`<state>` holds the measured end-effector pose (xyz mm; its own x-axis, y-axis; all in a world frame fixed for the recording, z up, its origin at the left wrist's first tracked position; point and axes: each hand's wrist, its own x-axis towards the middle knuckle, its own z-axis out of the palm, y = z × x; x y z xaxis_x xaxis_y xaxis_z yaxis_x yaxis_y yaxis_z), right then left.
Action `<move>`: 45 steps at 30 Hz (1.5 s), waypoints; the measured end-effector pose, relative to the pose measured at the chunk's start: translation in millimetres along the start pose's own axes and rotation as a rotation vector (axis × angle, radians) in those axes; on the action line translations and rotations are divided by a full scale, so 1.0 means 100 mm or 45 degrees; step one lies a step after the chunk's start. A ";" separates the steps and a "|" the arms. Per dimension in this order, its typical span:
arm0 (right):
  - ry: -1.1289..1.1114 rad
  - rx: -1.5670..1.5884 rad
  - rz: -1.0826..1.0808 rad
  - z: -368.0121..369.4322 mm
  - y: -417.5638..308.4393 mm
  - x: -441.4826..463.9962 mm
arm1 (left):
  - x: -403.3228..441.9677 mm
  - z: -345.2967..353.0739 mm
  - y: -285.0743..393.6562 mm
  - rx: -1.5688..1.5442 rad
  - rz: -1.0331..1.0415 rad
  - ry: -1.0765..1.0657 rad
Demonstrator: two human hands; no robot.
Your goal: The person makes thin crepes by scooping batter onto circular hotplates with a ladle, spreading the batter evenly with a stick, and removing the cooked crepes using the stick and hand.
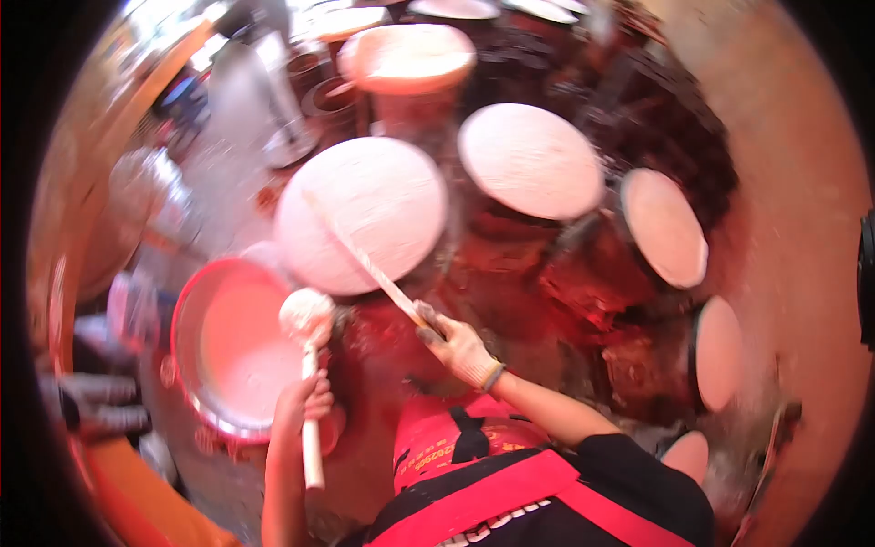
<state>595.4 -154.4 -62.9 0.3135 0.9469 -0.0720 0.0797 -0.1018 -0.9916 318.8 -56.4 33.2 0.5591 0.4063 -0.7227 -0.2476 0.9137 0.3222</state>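
Observation:
My left hand (315, 397), bare, is wrapped round the pale handle of a ladle (307, 314). Its rounded head, coated with something pale, is at the right rim of a red basin (177, 319) of pale, batter-like liquid. A worn work glove covers my right hand (456, 346), closed on the near end of a long, thin, flat stick (378, 275). The stick reaches over a round, flat surface (401, 191) with a pale layer on it. Motion blur hides whether the stick touches that layer.
Similar pale-topped round stands curve away to the right: one (529, 159) at the back, another (665, 228) beyond it, a third (718, 354) nearer me. Another pale round top (410, 56) is farther back. A gloved hand-like shape (105, 406) shows at far left.

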 end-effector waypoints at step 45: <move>0.267 0.013 -0.363 -3.41 -2.14 4.44 | 1.45 2.87 0.12 -0.360 0.267 -0.052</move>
<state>1039.9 183.6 153.9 0.4679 0.8532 0.2304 0.1826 0.1617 -0.9698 623.3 13.4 108.0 0.5027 0.5901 -0.6317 -0.5665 0.7768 0.2749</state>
